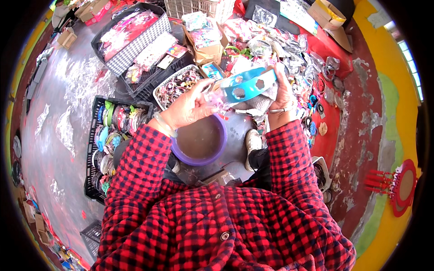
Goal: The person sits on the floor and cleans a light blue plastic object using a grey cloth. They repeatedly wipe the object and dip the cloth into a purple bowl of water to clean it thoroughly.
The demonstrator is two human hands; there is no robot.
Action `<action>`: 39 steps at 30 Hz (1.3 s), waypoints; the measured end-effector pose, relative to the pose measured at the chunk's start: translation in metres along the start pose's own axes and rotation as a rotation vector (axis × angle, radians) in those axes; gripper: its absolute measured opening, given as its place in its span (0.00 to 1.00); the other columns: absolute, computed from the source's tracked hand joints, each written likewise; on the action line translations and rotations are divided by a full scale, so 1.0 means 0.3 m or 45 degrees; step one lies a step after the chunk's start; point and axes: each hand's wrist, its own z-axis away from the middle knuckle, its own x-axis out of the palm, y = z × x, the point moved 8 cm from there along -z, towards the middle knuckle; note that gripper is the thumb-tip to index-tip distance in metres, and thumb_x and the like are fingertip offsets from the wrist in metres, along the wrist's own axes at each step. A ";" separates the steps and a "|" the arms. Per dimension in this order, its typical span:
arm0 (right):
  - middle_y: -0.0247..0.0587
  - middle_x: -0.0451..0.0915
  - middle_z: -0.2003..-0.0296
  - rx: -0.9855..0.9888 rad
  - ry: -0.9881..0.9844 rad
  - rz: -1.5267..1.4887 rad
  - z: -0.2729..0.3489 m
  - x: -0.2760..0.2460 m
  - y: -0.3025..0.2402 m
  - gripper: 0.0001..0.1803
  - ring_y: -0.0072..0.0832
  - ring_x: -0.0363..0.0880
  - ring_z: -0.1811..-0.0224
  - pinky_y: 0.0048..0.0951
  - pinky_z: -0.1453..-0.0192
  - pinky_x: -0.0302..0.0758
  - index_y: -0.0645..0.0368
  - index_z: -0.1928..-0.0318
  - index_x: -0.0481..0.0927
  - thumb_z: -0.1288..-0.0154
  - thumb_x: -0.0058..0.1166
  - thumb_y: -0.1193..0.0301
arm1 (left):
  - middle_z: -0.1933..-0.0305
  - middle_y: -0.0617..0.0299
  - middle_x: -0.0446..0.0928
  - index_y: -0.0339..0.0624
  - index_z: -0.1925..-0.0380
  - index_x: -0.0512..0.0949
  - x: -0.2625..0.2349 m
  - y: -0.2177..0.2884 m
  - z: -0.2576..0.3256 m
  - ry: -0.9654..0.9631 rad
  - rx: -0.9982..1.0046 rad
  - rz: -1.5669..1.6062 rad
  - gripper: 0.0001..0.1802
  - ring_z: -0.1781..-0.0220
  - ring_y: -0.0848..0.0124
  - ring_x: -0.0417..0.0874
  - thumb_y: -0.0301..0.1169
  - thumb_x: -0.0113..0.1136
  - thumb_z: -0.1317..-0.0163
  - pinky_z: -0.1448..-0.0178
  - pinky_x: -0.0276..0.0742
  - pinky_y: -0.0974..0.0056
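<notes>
My right hand [283,90] grips the right end of a turquoise plastic piece [248,85] with flower-shaped cut-outs; its exact kind I cannot tell. At its left end, my left hand [189,107] has thumb and fingers closed on a crumpled, clear pinkish thing [218,100], which looks like thin plastic. Below my hands a purple basin [222,145] holds murky brownish water. Just beyond my left hand stands a white basket [158,95] full of small hair accessories. A grey cloth [255,105] lies under the turquoise piece, partly covered.
A black crate [89,180] of headbands and hair ties stands at the left. Farther off are a crate [131,58] of pink packets and a cardboard box [209,53] of bagged goods. Loose accessories [289,56] spread over a red surface [327,131] at the right.
</notes>
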 end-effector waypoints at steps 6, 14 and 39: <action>0.40 0.79 0.62 0.213 0.026 -0.003 -0.010 0.024 0.127 0.23 0.33 0.79 0.60 0.39 0.55 0.77 0.58 0.56 0.74 0.45 0.60 0.55 | 0.71 0.68 0.73 0.37 0.49 0.71 0.040 -0.020 -0.023 0.005 0.025 -0.166 0.21 0.69 0.81 0.71 0.35 0.58 0.39 0.66 0.67 0.74; 0.37 0.81 0.69 0.282 -0.024 0.466 0.038 0.071 0.276 0.09 0.24 0.78 0.69 0.25 0.63 0.75 0.62 0.64 0.79 0.39 0.55 0.68 | 0.77 0.54 0.76 0.38 0.57 0.75 -0.055 -0.013 -0.018 0.421 0.048 -0.612 0.17 0.75 0.66 0.78 0.36 0.59 0.43 0.69 0.72 0.65; 0.39 0.73 0.78 0.081 -0.203 0.087 0.056 0.078 -0.022 0.18 0.29 0.71 0.73 0.32 0.64 0.71 0.59 0.76 0.72 0.37 0.50 0.58 | 0.70 0.49 0.78 0.48 0.63 0.76 -0.319 0.004 0.060 1.045 0.229 -0.752 0.07 0.67 0.53 0.80 0.27 0.53 0.42 0.64 0.74 0.59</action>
